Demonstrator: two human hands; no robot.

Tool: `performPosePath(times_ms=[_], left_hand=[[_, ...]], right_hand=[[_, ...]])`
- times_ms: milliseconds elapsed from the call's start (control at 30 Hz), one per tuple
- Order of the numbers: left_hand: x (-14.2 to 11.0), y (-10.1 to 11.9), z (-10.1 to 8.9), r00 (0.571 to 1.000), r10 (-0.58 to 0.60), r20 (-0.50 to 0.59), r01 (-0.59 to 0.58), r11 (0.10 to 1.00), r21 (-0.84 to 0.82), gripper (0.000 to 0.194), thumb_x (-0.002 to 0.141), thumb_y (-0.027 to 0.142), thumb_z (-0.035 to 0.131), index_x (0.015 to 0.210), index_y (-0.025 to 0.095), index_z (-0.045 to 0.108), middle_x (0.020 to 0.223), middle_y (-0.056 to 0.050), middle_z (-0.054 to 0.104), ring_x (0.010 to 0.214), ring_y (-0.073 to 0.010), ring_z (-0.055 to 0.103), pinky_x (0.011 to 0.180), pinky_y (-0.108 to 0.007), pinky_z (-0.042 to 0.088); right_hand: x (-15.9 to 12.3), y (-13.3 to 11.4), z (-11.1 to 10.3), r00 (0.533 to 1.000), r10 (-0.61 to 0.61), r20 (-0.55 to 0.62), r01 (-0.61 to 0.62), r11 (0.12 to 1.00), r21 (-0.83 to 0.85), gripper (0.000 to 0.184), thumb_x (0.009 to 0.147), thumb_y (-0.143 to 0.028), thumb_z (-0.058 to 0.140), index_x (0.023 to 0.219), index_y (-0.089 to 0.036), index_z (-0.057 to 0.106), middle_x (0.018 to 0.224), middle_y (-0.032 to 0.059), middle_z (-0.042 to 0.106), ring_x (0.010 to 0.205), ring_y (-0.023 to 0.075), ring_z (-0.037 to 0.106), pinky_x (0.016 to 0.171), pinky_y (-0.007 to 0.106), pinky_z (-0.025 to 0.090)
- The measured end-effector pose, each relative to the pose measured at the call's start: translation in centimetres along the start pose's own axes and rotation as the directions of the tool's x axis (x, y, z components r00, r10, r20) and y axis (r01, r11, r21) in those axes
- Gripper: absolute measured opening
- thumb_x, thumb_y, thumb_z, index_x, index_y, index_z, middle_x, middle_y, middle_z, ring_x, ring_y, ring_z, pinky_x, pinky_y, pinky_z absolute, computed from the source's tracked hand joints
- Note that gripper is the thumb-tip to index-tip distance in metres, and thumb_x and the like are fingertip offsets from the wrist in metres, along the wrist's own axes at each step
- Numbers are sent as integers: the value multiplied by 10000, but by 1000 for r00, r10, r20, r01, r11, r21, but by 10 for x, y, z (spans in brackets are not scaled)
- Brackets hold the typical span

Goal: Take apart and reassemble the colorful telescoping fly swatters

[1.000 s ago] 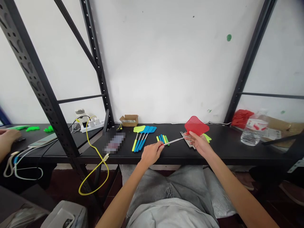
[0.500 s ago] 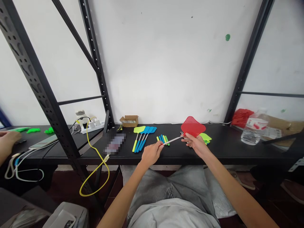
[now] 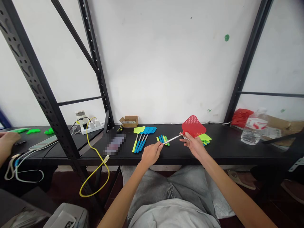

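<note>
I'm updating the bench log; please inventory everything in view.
Table: one, black, across view.
Rack: one, black, around table.
Swatter head: one, red, right of rod.
Rod: one, silver, centre.
Swatters: four, blue and yellow-green, left.
Loose handles: several, mixed colours, beside rod.
Loose heads: count unclear, mostly yellow-green, right.
Box: one, brown, table back.
Bottle: one, clear, far right.
Bag: one, red, beside bottle.
Power strip: one, white, back left.
Cable: one, yellow, over table edge.
Small pieces: three, green, far left.
Bin: one, white, lower left.
Co-worker's hand: one, left edge.
Left hand: one, gripping rod.
Right hand: one, holding swatter head.
</note>
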State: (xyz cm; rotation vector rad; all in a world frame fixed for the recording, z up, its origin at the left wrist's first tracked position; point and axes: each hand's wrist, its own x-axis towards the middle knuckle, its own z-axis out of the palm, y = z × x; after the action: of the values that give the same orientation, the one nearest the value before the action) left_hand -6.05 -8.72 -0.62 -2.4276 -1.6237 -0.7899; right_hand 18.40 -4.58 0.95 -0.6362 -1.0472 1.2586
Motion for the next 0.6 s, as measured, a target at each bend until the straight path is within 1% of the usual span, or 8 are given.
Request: performPosePath(times_ms=[267, 467, 600], left_hand=[[0, 0, -2, 999, -21, 26, 21, 1000, -10, 432, 1046, 456, 180, 1001, 239, 551, 842, -22, 685, 742, -181, 648, 569, -251, 302], [0, -2, 1, 1000, -3, 10, 3, 1000, -5, 417, 1046, 446, 187, 987, 243, 546, 840, -18, 684, 727, -185, 639, 557, -257, 292], [0, -3, 1, 1000, -20, 20, 20, 1000, 3, 408, 1046, 437, 196, 986, 242, 548, 834, -23, 681, 735, -186, 644, 567, -254, 312]], right_hand=[[-3, 1, 4, 999, -38, 20, 38, 999, -27, 300, 736, -422, 804, 934, -203, 748, 1080, 87, 738, 715, 159, 721, 503, 187, 508], [-5, 6, 7, 999, -37, 28, 38, 999, -27, 322, 732, -421, 808, 961, -204, 739, 1081, 90, 735, 708, 155, 716, 501, 187, 502], [-7, 10, 13, 999, -27, 23, 28, 999, -18, 325, 730, -431, 806, 957, -208, 736, 1086, 89, 736, 697, 151, 712, 492, 187, 501]])
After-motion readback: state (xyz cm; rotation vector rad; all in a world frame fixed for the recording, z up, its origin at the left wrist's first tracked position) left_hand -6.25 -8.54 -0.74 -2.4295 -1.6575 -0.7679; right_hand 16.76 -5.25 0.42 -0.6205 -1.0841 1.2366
